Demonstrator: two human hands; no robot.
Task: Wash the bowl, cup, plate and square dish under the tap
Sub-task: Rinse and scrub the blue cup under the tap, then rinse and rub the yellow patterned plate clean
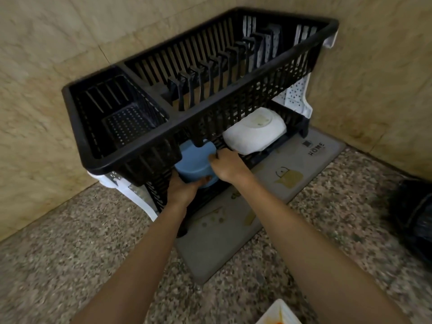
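Observation:
A blue bowl [195,163] sits upside down on the lower tier of a black two-tier dish rack [149,141]. My left hand [183,189] grips the bowl's near rim from below, fingers curled under it. My right hand [228,166] holds its right side, fingers curled at the edge. To the right on the same tier lies a white dish [254,132], also upside down. At the bottom edge of the view shows the corner of a white square dish [279,314] with orange residue. The cup and tap are not in sight.
The rack's upper basket overhangs the bowl closely. The rack stands on a grey drying mat [252,199] on a speckled granite counter [70,242], in a corner of beige tiled walls. A black object [413,213] lies at the right edge.

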